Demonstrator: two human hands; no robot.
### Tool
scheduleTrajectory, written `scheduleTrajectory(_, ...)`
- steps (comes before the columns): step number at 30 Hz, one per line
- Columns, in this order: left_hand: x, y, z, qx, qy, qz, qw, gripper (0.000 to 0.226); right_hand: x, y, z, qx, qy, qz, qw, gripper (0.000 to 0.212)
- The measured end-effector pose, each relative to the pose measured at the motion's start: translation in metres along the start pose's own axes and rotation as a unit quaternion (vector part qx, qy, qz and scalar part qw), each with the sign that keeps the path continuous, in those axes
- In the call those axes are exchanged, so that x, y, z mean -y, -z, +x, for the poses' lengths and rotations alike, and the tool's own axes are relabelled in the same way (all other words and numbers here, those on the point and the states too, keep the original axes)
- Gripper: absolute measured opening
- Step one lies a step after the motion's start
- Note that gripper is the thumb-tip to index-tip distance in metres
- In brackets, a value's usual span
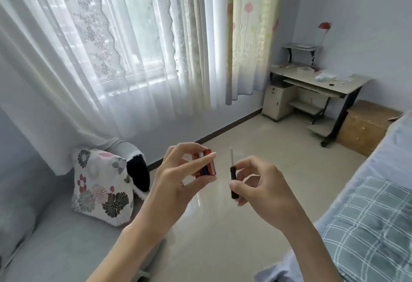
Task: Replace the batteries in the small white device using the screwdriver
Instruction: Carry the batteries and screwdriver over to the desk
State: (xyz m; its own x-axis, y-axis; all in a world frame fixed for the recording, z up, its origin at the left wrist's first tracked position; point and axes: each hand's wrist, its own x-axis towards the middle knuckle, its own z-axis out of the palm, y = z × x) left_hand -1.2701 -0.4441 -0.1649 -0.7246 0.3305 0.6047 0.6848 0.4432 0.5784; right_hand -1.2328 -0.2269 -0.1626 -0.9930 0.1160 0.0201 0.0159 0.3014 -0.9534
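Red, blue and white cylindrical batteries (206, 166) and a small black-handled metal screwdriver (232, 171), both held in mid-air.
The left grip (178, 176) pinches what looks like two batteries; at their 3 o'clock, the right grip (263, 183) pinches the screwdriver handle, tip toward 12 o'clock.

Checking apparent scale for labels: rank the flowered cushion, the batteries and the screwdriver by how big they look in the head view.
1. The flowered cushion, clearly largest.
2-3. Not ranked: the screwdriver looks longer and the batteries look wider. Each is partly covered.
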Motion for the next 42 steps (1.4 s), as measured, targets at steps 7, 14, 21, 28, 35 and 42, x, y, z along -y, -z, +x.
scheduleTrajectory(7, 0.072, -0.030, 0.131, 0.045, -0.057, -0.061, 0.996, 0.047, 0.016, 0.019, 0.112, -0.095, -0.008, 0.002, 0.995, 0.022)
scheduleTrajectory(14, 0.131, -0.084, 0.235, 0.094, -0.074, -0.098, 0.988, 0.048, 0.006, 0.047, 0.209, -0.144, -0.038, 0.002, 0.989, 0.023)
scheduleTrajectory(21, 0.183, -0.177, 0.338, 0.139, -0.085, -0.106, 0.981, 0.048, -0.034, 0.109, 0.319, -0.187, -0.057, 0.006, 0.981, 0.024)
scheduleTrajectory(28, 0.217, -0.281, 0.465, 0.153, -0.089, -0.129, 0.976, 0.047, -0.068, 0.204, 0.439, -0.226, -0.056, 0.006, 0.973, 0.023)
scheduleTrajectory(35, 0.230, -0.373, 0.568, 0.161, -0.093, -0.153, 0.971, 0.044, -0.094, 0.290, 0.540, -0.243, -0.070, -0.004, 0.967, 0.025)
scheduleTrajectory(42, 0.255, -0.472, 0.673, 0.175, -0.112, -0.160, 0.965, 0.042, -0.128, 0.366, 0.638, -0.262, -0.086, -0.013, 0.961, 0.024)
